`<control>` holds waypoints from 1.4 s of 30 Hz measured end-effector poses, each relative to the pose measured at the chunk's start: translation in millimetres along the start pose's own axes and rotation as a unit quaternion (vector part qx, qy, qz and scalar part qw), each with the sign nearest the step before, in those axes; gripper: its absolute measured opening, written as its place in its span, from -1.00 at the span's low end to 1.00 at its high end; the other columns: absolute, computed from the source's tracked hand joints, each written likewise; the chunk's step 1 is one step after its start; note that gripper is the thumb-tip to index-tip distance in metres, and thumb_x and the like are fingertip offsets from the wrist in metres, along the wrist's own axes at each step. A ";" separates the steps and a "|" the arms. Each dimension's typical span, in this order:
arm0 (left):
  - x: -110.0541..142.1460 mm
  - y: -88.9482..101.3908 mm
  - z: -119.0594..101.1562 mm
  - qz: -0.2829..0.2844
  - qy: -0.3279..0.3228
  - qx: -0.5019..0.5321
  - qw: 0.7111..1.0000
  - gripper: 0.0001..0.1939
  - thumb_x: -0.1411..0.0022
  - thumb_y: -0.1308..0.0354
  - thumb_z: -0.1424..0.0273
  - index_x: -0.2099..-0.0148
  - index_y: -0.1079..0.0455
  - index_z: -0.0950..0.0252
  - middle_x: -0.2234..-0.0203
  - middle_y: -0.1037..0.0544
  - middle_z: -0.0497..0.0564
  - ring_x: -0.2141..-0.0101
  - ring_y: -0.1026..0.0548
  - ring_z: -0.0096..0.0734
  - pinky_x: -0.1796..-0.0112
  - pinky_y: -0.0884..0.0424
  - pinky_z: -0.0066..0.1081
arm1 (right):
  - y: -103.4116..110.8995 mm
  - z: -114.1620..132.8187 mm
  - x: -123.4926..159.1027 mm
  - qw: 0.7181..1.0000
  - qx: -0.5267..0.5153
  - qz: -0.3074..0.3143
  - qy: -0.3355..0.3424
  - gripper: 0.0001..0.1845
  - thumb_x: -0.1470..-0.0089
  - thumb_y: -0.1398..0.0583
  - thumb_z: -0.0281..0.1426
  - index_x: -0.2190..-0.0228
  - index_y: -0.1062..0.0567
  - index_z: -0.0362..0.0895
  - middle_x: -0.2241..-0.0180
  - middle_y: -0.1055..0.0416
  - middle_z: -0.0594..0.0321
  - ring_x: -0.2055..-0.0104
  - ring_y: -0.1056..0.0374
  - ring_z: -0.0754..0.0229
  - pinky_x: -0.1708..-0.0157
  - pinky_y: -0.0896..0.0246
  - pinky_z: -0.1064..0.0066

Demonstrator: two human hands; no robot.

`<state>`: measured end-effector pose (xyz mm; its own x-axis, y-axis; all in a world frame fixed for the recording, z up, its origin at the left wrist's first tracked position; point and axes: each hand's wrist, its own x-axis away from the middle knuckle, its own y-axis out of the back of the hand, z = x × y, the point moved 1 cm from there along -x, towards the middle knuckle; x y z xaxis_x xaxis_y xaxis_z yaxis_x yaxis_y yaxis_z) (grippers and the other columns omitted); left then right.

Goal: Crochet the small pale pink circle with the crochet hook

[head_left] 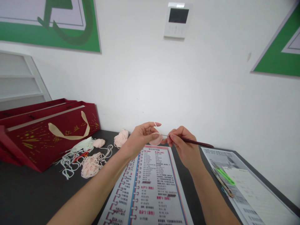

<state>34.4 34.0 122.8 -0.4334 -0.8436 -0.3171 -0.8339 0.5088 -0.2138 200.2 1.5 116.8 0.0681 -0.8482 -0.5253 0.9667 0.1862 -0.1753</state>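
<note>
Between my two hands is a small pale pink crochet piece [155, 139], rounded in shape. My left hand [145, 132] pinches its left edge, and a strand of pink yarn loops over the raised index finger. My right hand [184, 140] grips a crochet hook [198, 143] with a dark reddish-brown handle. The hook's thin metal shaft points left and reaches the top edge of the piece; its tip is too small to make out. Below both hands lies a printed pattern sheet [161, 184] with ring-binder graphics.
Left of my hands are a pink yarn ball [121, 138], loose pink yarn [91, 165] and pale green yarn [82, 147]. Red gift bags [56, 134] stand behind them against the wall. At right, green-handled snips [225, 175] and a metal tool lie on papers [253, 190].
</note>
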 end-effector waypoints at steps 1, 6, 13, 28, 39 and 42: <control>0.3 -0.6 -0.2 -0.004 -0.001 -0.005 1.000 -0.67 -0.06 -0.26 0.48 0.08 -0.42 0.30 0.49 -0.43 -0.12 0.48 -0.38 -0.59 0.39 -0.24 -0.48 | 2.1 0.0 0.8 0.999 0.031 0.000 0.009 -0.90 -0.07 -0.22 -0.43 0.47 -0.40 -0.11 0.54 -0.39 0.37 0.51 -0.29 0.32 0.43 -0.31 0.39; 0.6 -1.4 -1.3 -0.028 -0.010 -0.015 0.999 -0.68 -0.06 -0.26 0.46 0.09 -0.42 0.31 0.51 -0.44 -0.12 0.49 -0.37 -0.57 0.38 -0.24 -0.46 | 3.3 3.6 5.0 0.992 0.119 -0.003 0.037 -0.87 -0.10 -0.19 -0.42 0.48 -0.37 -0.09 0.55 -0.34 0.38 0.45 -0.37 0.26 0.47 -0.25 0.39; 2.0 -3.8 -4.3 -0.032 -0.008 -0.026 0.999 -0.66 -0.07 -0.25 0.46 0.06 -0.38 0.32 0.52 -0.46 -0.12 0.45 -0.44 -0.53 0.34 -0.29 -0.44 | -3.0 4.7 6.6 0.984 0.158 0.010 0.079 -0.88 -0.15 -0.14 -0.43 0.44 -0.35 -0.08 0.48 -0.35 0.36 0.44 -0.35 0.29 0.40 -0.24 0.37; 2.0 -11.9 -0.1 -0.085 -0.061 -0.054 0.993 -0.67 -0.09 -0.25 0.41 0.07 -0.37 0.30 0.53 -0.43 -0.14 0.45 -0.47 -0.49 0.29 -0.37 -0.41 | -18.2 1.2 16.1 0.921 0.345 -0.027 0.180 -0.88 -0.15 -0.10 -0.49 0.40 -0.28 -0.05 0.42 -0.37 0.31 0.49 -0.28 0.30 0.48 -0.16 0.43; 5.1 -10.0 0.1 -0.136 -0.103 -0.266 0.949 -0.62 -0.11 -0.22 0.37 -0.01 -0.44 0.27 0.50 -0.54 -0.08 0.41 -0.46 -0.40 0.21 -0.36 -0.34 | -20.3 0.5 14.2 0.932 0.342 -0.036 0.114 -0.92 -0.16 -0.12 -0.43 0.40 -0.35 -0.07 0.44 -0.39 0.29 0.47 -0.28 0.26 0.45 -0.19 0.40; 5.7 -13.7 -1.8 -0.126 -0.102 -0.297 0.941 -0.66 -0.11 -0.20 0.43 0.02 -0.46 0.26 0.51 -0.54 -0.09 0.42 -0.46 -0.41 0.21 -0.34 -0.34 | -17.5 -8.6 12.7 0.886 0.417 0.017 0.203 -0.88 -0.17 -0.07 -0.52 0.34 -0.34 -0.06 0.38 -0.38 0.22 0.37 -0.30 0.21 0.36 -0.22 0.35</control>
<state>42.8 21.9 125.6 -0.1728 -0.8430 -0.5094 -0.9716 0.0611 0.2286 182.0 -8.4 106.0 0.1695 -0.5699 -0.8040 0.8234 -0.3664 0.4332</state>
